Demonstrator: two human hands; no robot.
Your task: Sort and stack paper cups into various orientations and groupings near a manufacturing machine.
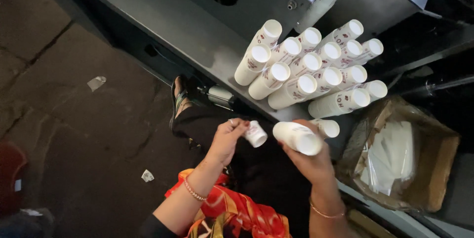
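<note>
- Cup [255, 133] in left hand [226, 139]: white paper, matt, smooth.
- Cup stack [298, 138] in right hand [310, 161]: same matt paper.
- Stacks [306, 70] on ledge [182, 21]: paper, matt, red print.
- Ledge: grey painted metal, smooth, dull sheen.
- Box [434, 169]: brown cardboard, rough, worn; clear glossy plastic film inside.
- Floor [74, 119]: dark stone or concrete, rough, cracked.
- Bangles [194, 192]: shiny metal.
- Garment [232, 213]: red-orange cloth, slight gloss.
</note>
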